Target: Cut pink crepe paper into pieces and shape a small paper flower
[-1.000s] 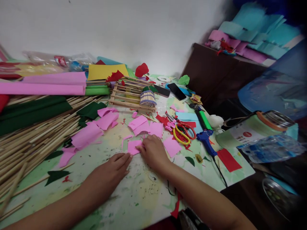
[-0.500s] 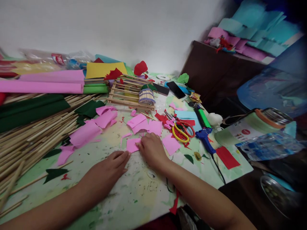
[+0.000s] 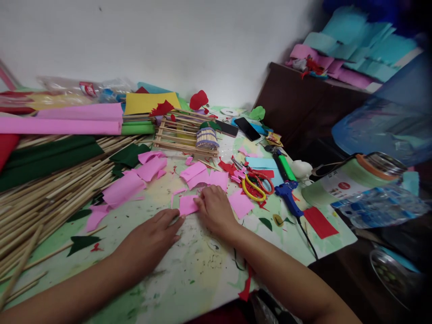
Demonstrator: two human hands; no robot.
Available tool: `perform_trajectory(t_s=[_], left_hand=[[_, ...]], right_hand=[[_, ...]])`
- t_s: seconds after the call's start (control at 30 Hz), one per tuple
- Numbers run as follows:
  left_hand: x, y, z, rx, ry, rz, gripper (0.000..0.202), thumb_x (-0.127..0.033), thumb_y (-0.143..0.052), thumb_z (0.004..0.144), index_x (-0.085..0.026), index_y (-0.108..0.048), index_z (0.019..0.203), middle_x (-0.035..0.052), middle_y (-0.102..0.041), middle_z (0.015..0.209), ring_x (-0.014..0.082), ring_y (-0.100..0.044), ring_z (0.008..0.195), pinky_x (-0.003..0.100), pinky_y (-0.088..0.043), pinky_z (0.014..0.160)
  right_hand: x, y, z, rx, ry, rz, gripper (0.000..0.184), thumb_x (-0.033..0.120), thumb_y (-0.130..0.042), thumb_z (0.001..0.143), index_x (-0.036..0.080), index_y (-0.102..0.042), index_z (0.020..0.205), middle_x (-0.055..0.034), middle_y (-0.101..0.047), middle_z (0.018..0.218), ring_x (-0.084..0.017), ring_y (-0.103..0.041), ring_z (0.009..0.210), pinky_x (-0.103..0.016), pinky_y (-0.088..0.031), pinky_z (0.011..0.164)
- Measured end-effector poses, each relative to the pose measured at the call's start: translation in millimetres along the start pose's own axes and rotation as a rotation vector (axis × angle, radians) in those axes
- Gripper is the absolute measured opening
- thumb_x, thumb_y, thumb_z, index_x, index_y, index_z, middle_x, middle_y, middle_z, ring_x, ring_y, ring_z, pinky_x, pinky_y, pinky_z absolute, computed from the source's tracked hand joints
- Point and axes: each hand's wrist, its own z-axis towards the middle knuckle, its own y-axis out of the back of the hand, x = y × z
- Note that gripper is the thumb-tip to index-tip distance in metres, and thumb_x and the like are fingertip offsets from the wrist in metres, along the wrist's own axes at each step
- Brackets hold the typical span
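A small pink paper piece lies flat on the paint-stained table. My right hand rests knuckles up beside it, fingertips curled and pressing on the piece's right edge. My left hand lies flat on the table with its fingers stretched out, the tips just short of the piece's lower left corner. More pink paper pieces lie just beyond my right hand, and another pink square lies to its right.
Wooden sticks and rolls of pink and green crepe paper fill the left. Scissors and a blue glue gun lie right of my hands, a stick frame and a phone behind. A jar and plastic bottle sit at the right edge.
My hands stay almost still on the pink piece; my left fingers have crept slightly nearer its corner. The view shifted a little.
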Motion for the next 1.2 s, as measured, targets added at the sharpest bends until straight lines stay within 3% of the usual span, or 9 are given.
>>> perform_trajectory(t_s=[0.07, 0.13, 0.3, 0.37, 0.6, 0.7, 0.9, 1.07, 1.2], left_hand=[[0, 0.7, 0, 0.001, -0.002, -0.006, 0.033, -0.028, -0.043, 0.089, -0.014, -0.057, 0.115, 0.0145, -0.060, 0.113, 0.0276, -0.054, 0.105, 0.043, -0.048, 0.087], [0, 1.8, 1, 0.005, 0.000, -0.014, 0.032, -0.027, -0.043, 0.089, -0.014, -0.057, 0.115, 0.0144, -0.061, 0.111, 0.0276, -0.055, 0.104, 0.043, -0.048, 0.087], [0, 4.2, 2, 0.014, 0.010, -0.047, 0.030, -0.028, -0.045, 0.088, -0.015, -0.059, 0.111, 0.0143, -0.061, 0.110, 0.0277, -0.056, 0.102, 0.043, -0.048, 0.086], [-1, 5.4, 3, 0.011, 0.018, -0.053, 0.031, -0.028, -0.044, 0.088, -0.016, -0.059, 0.112, 0.0143, -0.061, 0.111, 0.0281, -0.055, 0.103, 0.045, -0.047, 0.087], [-1, 12.6, 4, 0.088, 0.060, -0.139, 0.033, -0.029, -0.042, 0.089, -0.018, -0.057, 0.116, 0.0133, -0.058, 0.113, 0.0268, -0.053, 0.104, 0.044, -0.044, 0.089], [7, 18.1, 4, 0.110, 0.054, -0.219, 0.033, -0.031, -0.043, 0.088, -0.021, -0.057, 0.117, 0.0125, -0.056, 0.114, 0.0262, -0.052, 0.104, 0.043, -0.043, 0.089], [35, 31.6, 11, 0.219, -0.057, -0.458, 0.032, -0.030, -0.043, 0.089, -0.024, -0.060, 0.116, 0.0084, -0.058, 0.114, 0.0207, -0.055, 0.102, 0.032, -0.042, 0.089], [40, 22.9, 14, 0.064, 0.168, -0.525, 0.030, -0.034, -0.046, 0.087, -0.021, -0.063, 0.108, 0.0068, -0.067, 0.104, 0.0208, -0.059, 0.097, 0.034, -0.044, 0.087], [28, 15.3, 15, -0.023, 0.152, -0.478, 0.025, -0.030, -0.047, 0.087, -0.020, -0.065, 0.102, 0.0067, -0.067, 0.096, 0.0202, -0.059, 0.092, 0.033, -0.045, 0.082]], right_hand=[[1, 0, -1, -0.006, 0.015, 0.007, 0.036, 0.051, -0.048, 0.086, 0.017, -0.052, 0.094, -0.0098, -0.053, 0.099, -0.024, -0.044, 0.093, -0.037, -0.036, 0.081], [1, -1, -1, -0.006, 0.013, -0.006, 0.041, 0.055, -0.051, 0.082, 0.016, -0.053, 0.095, -0.0109, -0.053, 0.101, -0.025, -0.044, 0.094, -0.038, -0.035, 0.082], [-2, -2, 2, -0.006, -0.038, 0.018, 0.018, 0.034, -0.051, 0.088, 0.018, -0.053, 0.097, -0.0076, -0.053, 0.098, -0.022, -0.045, 0.093, -0.034, -0.036, 0.081], [-2, 0, 2, -0.019, -0.025, 0.052, 0.019, 0.028, -0.047, 0.090, 0.019, -0.051, 0.106, -0.0068, -0.053, 0.099, -0.021, -0.045, 0.095, -0.033, -0.036, 0.082], [-2, 4, 0, 0.016, 0.087, 0.056, 0.040, 0.042, -0.057, 0.083, 0.022, -0.050, 0.117, -0.0079, -0.050, 0.105, -0.023, -0.043, 0.099, -0.035, -0.034, 0.086], [-3, 3, -1, 0.011, 0.092, 0.054, 0.040, 0.040, -0.058, 0.083, 0.022, -0.051, 0.118, -0.0078, -0.050, 0.105, -0.022, -0.043, 0.099, -0.034, -0.035, 0.086], [-5, 1, 0, 0.008, 0.115, 0.114, 0.037, 0.037, -0.059, 0.083, 0.025, -0.055, 0.118, -0.0067, -0.051, 0.106, -0.021, -0.044, 0.099, -0.034, -0.034, 0.087], [-6, 1, 0, 0.017, 0.119, 0.175, 0.036, 0.034, -0.061, 0.082, 0.025, -0.057, 0.117, -0.0059, -0.052, 0.104, -0.020, -0.044, 0.100, -0.034, -0.034, 0.088], [-6, -1, 1, -0.023, 0.156, 0.216, 0.041, 0.028, -0.063, 0.081, 0.026, -0.054, 0.121, -0.0063, -0.051, 0.109, -0.020, -0.044, 0.103, -0.034, -0.035, 0.089]])
